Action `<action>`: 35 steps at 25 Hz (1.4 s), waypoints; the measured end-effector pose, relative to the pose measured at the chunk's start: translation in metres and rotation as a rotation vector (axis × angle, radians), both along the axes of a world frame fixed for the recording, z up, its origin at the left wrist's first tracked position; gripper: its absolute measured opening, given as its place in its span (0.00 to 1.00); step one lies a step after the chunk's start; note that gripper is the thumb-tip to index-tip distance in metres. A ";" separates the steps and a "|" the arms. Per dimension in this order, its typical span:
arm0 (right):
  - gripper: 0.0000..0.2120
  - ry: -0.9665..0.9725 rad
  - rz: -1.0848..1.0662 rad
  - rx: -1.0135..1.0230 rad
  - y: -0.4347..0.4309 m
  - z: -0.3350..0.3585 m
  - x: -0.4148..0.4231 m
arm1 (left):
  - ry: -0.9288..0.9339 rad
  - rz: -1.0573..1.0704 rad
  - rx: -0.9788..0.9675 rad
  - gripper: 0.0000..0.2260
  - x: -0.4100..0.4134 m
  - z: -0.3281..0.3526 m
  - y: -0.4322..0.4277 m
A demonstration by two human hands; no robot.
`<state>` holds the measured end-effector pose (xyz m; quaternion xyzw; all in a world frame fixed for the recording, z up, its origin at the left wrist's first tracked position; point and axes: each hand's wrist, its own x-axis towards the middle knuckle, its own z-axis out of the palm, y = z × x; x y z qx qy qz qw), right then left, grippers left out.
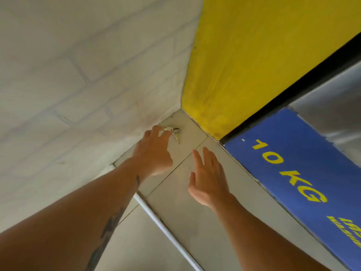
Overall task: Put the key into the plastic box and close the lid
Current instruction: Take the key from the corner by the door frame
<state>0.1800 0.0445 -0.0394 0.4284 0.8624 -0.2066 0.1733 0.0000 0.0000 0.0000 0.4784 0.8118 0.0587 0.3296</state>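
Note:
A small bunch of silver keys [176,133] lies on the pale floor tile in the corner where the white brick wall meets the yellow wall. My left hand [153,153] reaches down to it with fingers spread, and its fingertips touch the ring end of the bunch. The key blades stick out past my fingers, flat on the tile. My right hand [208,178] hovers open, palm turned left, a short way to the right of the keys and nearer to me, holding nothing. No plastic box is in view.
A white brick wall [68,85] fills the left and a yellow wall [254,55] the upper right. A blue panel marked "10 KG" [293,169] runs along the right. A thin white pipe [164,229] lies on the tiled floor [195,222].

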 end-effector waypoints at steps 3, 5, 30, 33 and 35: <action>0.37 -0.005 -0.020 0.076 -0.006 -0.024 0.001 | 0.125 -0.097 0.043 0.32 -0.002 -0.019 0.007; 0.38 0.019 -0.038 0.105 -0.013 -0.034 0.002 | 0.131 -0.136 0.057 0.31 -0.003 -0.030 0.012; 0.37 -0.054 -0.120 -0.348 0.005 0.123 0.005 | -0.791 1.019 -0.144 0.12 0.020 0.112 -0.034; 0.36 -0.015 -0.127 -0.338 -0.022 0.192 0.011 | -0.740 0.967 -0.141 0.12 0.021 0.174 -0.062; 0.35 0.012 -0.118 -0.336 -0.041 0.248 0.012 | -0.676 0.942 -0.111 0.05 0.022 0.223 -0.085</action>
